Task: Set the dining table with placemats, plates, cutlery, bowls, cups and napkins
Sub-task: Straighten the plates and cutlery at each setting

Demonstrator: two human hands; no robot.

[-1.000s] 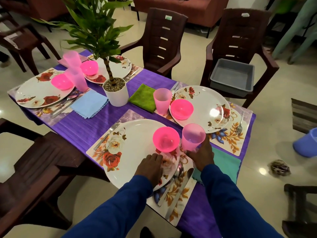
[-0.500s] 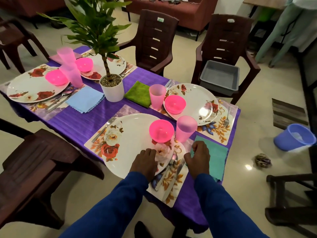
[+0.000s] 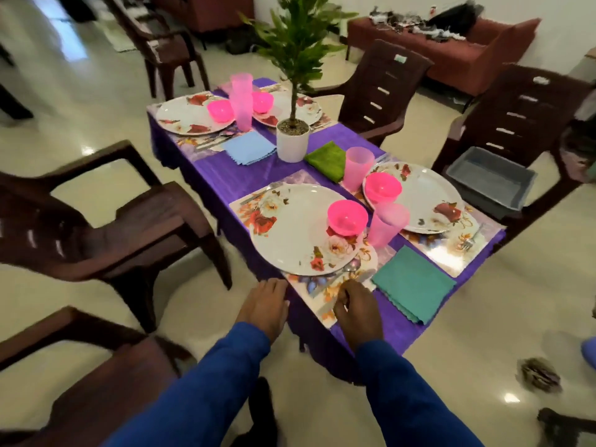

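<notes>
Finishing the nearest setting looked like the step, and doing it well meant checking the plate (image 3: 303, 229), bowl (image 3: 347, 218), cup (image 3: 387, 223) and teal napkin (image 3: 414, 283) at centre frame sat square on the placemat (image 3: 322, 295). Left hand (image 3: 264, 306), lower centre, hung off the table (image 3: 400, 330) edge, fingers relaxed, holding nothing. Right hand (image 3: 358, 309), just right of it, hovered over the placemat's near edge, fingers loosely curled, apparently empty.
</notes>
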